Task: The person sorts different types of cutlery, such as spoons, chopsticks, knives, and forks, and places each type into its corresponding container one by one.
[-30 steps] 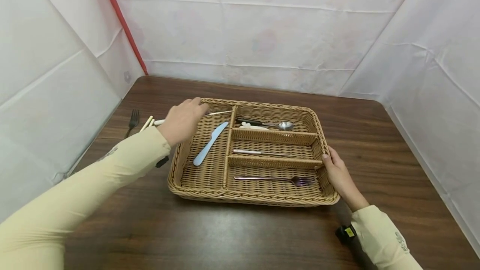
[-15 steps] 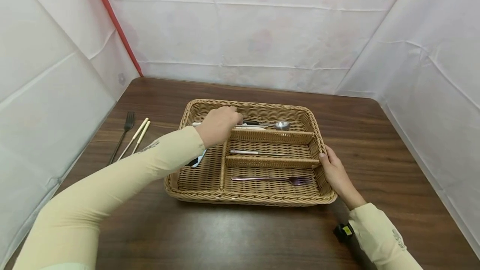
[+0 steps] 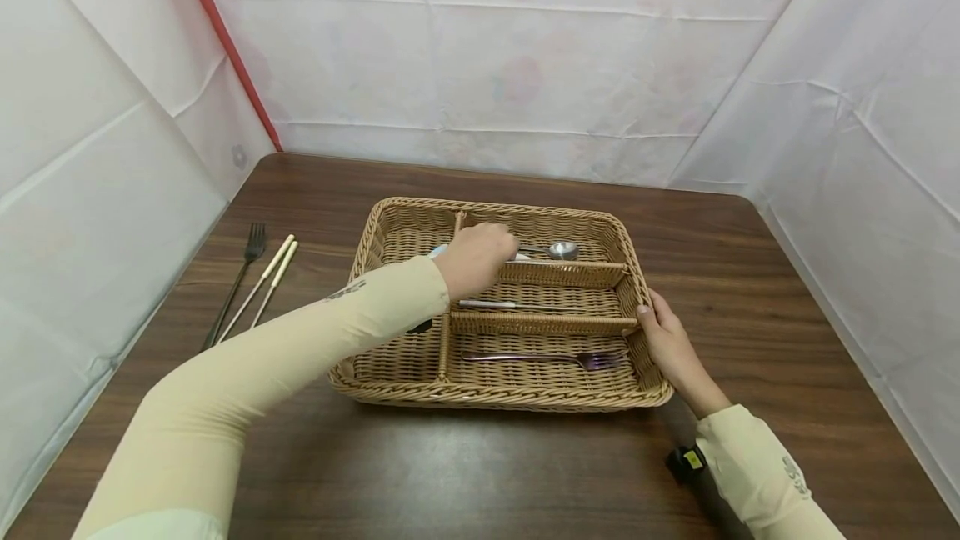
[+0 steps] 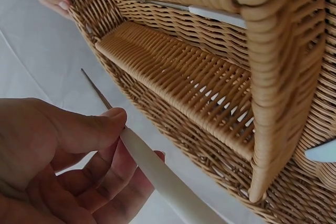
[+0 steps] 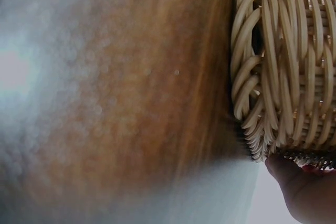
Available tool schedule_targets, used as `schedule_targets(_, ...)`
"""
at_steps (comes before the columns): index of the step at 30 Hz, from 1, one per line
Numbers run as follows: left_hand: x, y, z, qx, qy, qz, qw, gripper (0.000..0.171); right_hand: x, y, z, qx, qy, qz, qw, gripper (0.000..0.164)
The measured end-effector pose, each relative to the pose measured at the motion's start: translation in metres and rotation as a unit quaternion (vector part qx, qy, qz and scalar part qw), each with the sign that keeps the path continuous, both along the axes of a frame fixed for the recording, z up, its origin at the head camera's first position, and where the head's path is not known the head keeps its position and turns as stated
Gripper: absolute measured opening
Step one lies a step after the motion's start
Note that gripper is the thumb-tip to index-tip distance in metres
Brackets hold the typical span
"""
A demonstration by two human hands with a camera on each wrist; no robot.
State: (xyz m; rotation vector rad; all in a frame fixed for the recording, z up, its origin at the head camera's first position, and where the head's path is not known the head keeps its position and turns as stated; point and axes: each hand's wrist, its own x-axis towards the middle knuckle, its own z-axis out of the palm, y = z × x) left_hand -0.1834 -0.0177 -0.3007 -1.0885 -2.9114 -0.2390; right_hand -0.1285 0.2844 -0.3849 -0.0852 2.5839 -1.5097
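My left hand [image 3: 477,261] pinches a chopstick [image 4: 163,177] with a white handle and thin metal shaft, above the dividers of a wicker cutlery tray [image 3: 487,397]. In the left wrist view its thin end points up and left. My right hand [image 3: 670,338] grips the tray's right rim, thumb on the near side of that edge. A similar white-handled chopstick [image 3: 489,304] lies in the middle compartment. A spoon [image 3: 564,250] shows in the back compartment, its handle behind my left hand. A purplish fork [image 3: 600,360] lies in the front compartment.
A light blue knife [image 4: 321,152] is in the tray's left compartment, mostly behind my arm in the head view. On the table [image 3: 450,473] at left lie a dark fork [image 3: 255,242] and two chopsticks [image 3: 281,261] with cream handles. White sheeting [image 3: 480,65] encloses the table.
My left hand has moved right with the white-handled chopstick, from over the tray's left compartment to over its back and middle compartments. My right hand stays on the rim.
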Motion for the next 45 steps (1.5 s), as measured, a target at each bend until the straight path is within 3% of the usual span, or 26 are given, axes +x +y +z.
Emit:
schedule_targets(7,-0.004,0.018,-0.004,-0.023,-0.015,-0.011,0.9996,0.023,0.000,0.001,0.002,0.003,0.000,0.001,1.000,0.054)
schedule_targets(14,-0.007,0.040,-0.009,-0.016,-0.043,-0.020,0.9987,0.019,-0.001,0.003,0.002,0.006,0.007,-0.003,1.000,0.052)
schedule_targets(22,-0.010,0.060,-0.021,-0.042,-0.065,-0.037,0.9963,0.014,0.000,0.005,0.001,0.011,0.009,-0.004,1.000,0.052)
schedule_targets(30,-0.013,0.066,-0.031,-0.046,-0.100,-0.044,0.9929,0.010,0.001,0.005,0.001,-0.002,0.012,-0.004,1.000,0.052)
schedule_targets(33,-0.015,0.067,-0.033,-0.055,-0.118,-0.045,0.9905,0.018,0.000,0.005,0.001,0.002,0.018,-0.002,1.000,0.052)
schedule_targets(37,-0.017,0.067,-0.036,-0.068,-0.115,-0.053,0.9896,0.029,0.001,0.005,0.002,0.008,0.019,0.000,1.000,0.053)
schedule_targets(42,-0.019,0.066,-0.043,-0.095,-0.114,-0.062,0.9870,0.013,0.001,0.004,0.003,0.001,0.018,0.005,1.000,0.053)
schedule_targets(45,-0.019,0.067,-0.047,-0.114,-0.098,-0.075,0.9859,0.014,0.001,0.004,0.003,-0.001,0.018,0.004,1.000,0.053)
